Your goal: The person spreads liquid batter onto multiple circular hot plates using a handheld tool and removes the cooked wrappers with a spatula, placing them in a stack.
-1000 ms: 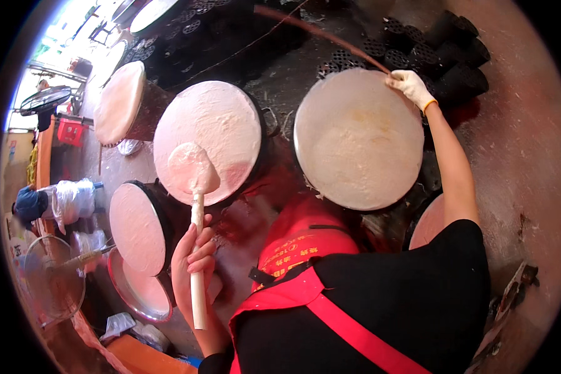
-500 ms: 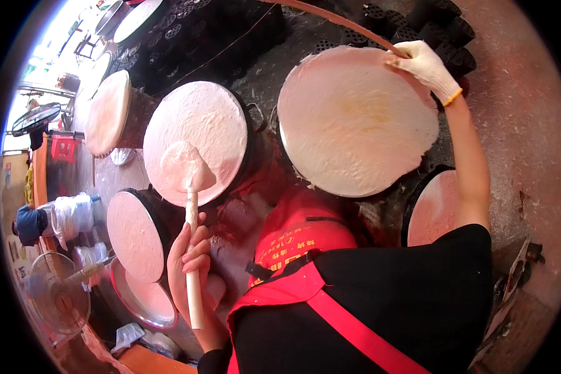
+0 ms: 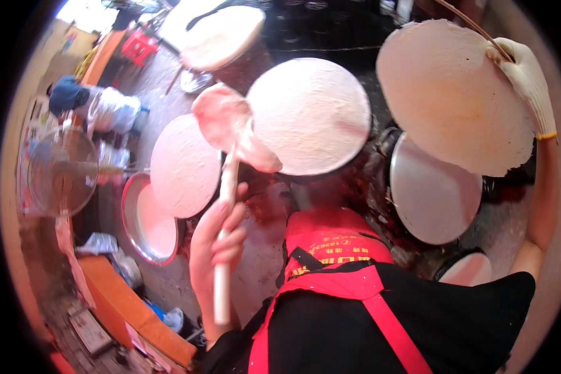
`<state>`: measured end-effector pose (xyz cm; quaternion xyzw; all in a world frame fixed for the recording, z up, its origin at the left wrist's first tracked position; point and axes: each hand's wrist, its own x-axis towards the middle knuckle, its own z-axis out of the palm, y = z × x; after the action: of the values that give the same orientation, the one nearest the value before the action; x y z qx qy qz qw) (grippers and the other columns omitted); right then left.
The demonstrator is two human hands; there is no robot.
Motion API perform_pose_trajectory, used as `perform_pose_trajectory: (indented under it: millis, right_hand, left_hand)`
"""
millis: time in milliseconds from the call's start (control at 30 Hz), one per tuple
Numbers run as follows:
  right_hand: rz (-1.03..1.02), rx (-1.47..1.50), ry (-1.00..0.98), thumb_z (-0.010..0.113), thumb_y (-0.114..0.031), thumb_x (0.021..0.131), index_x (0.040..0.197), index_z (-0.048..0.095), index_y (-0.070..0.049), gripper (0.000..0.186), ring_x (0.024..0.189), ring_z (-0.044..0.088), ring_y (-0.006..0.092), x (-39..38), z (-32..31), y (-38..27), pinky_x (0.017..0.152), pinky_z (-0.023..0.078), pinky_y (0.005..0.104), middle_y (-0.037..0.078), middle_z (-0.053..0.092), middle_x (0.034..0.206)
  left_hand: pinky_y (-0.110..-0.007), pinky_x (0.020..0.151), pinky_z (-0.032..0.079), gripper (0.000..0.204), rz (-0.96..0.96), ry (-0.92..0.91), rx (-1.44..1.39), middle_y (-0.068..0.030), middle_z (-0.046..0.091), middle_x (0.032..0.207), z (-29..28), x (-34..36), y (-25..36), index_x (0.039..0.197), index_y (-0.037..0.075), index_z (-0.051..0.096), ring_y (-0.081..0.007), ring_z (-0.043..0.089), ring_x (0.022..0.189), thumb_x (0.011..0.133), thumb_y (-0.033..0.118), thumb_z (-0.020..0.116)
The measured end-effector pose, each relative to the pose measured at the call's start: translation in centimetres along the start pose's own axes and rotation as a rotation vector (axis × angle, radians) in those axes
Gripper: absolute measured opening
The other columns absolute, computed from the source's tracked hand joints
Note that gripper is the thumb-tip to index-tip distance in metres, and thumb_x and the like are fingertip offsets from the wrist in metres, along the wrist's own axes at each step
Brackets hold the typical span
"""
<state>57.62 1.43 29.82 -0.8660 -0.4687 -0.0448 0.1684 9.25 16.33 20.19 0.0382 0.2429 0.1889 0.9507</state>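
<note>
My bare left hand (image 3: 221,234) is wrapped round the pale handle of a ladle (image 3: 221,115), its head coated in pinkish-white batter. A fold of batter hangs off the head, raised beside the middle griddle, whose surface is covered by a round batter sheet (image 3: 311,115). At the far right my right hand (image 3: 525,78), in a white knitted glove with a yellow cuff, pinches the edge of a big thin pancake (image 3: 452,100). A narrow brown strip (image 3: 470,22) sticks out from the same grip. The pancake hangs partly over a bare, pale griddle (image 3: 430,199).
To the left stand another batter-covered griddle (image 3: 184,165) and a red-rimmed basin (image 3: 131,206) of batter. Beyond are a standing fan (image 3: 62,168), a red stool (image 3: 140,47) and a person in a blue cap (image 3: 68,95). An orange table (image 3: 131,305) lies lower left.
My right hand has lifted the pancake off its griddle, baring the surface. My left hand has raised the ladle from the batter on the middle griddle. The view has turned.
</note>
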Motion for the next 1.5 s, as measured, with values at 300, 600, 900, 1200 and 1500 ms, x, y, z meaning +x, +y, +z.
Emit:
perform_pose_trajectory:
  millis: [300, 600, 900, 1200, 1500]
  right_hand:
    - [-0.236, -0.459, 0.219, 0.052, -0.024, 0.085, 0.101, 0.058, -0.006, 0.025, 0.085, 0.058, 0.0391, 20.9, 8.3, -15.2, 0.072, 0.045, 0.0423, 0.022, 0.06, 0.088]
    - [-0.765, -0.249, 0.621, 0.055, -0.025, 0.086, 0.092, 0.062, -0.014, 0.015, 0.075, 0.062, 0.0288, 33.4, 27.1, -33.2, 0.068, 0.051, 0.0374, 0.01, 0.06, 0.08]
    - [-0.555, -0.106, 0.304, 0.058, -0.013, 0.074, 0.076, 0.058, -0.016, 0.004, 0.072, 0.058, 0.0249, 26.2, 52.1, -45.0, 0.058, 0.05, 0.0373, 0.004, 0.054, 0.074]
    - [-0.431, -0.071, 0.288, 0.064, -0.026, 0.074, 0.115, 0.059, -0.016, 0.043, 0.088, 0.058, 0.0261, 19.4, 49.9, -43.7, 0.069, 0.051, 0.0393, 0.007, 0.058, 0.093]
    - [-0.026, 0.613, -0.253, 0.055, -0.021, 0.088, 0.119, 0.058, -0.008, 0.033, 0.088, 0.065, 0.0313, -5.0, 31.0, -28.3, 0.074, 0.049, 0.0374, 0.018, 0.066, 0.094]
  left_hand:
    - [-0.015, 0.032, 0.028, 0.023, -0.078, 0.196, -0.139, -0.0017, 0.037, 0.073, -10.7, 0.7, 13.1, 0.115, -0.003, 0.04, -0.0035, 0.032, 0.047, 0.1, 0.014, 0.035]
    - [-0.013, 0.035, 0.026, 0.025, 0.113, 0.365, 0.111, -0.0017, 0.039, 0.075, -12.8, -2.8, 23.7, 0.117, -0.001, 0.042, -0.0024, 0.031, 0.049, 0.099, 0.015, 0.044]
    - [-0.016, 0.037, 0.027, 0.021, 0.218, 0.386, 0.036, -0.0024, 0.039, 0.074, -15.4, -6.2, 30.8, 0.116, 0.003, 0.041, -0.0043, 0.032, 0.049, 0.1, 0.016, 0.042]
    - [-0.014, 0.034, 0.028, 0.026, 0.168, 0.383, 0.1, -0.0021, 0.038, 0.074, -13.4, -5.9, 30.2, 0.118, -0.002, 0.04, -0.0032, 0.031, 0.048, 0.099, 0.015, 0.042]
    - [-0.015, 0.037, 0.026, 0.02, -0.104, 0.295, 0.539, 0.0007, 0.037, 0.071, -7.8, -3.4, 22.7, 0.109, 0.005, 0.043, -0.0032, 0.032, 0.049, 0.097, 0.02, 0.048]
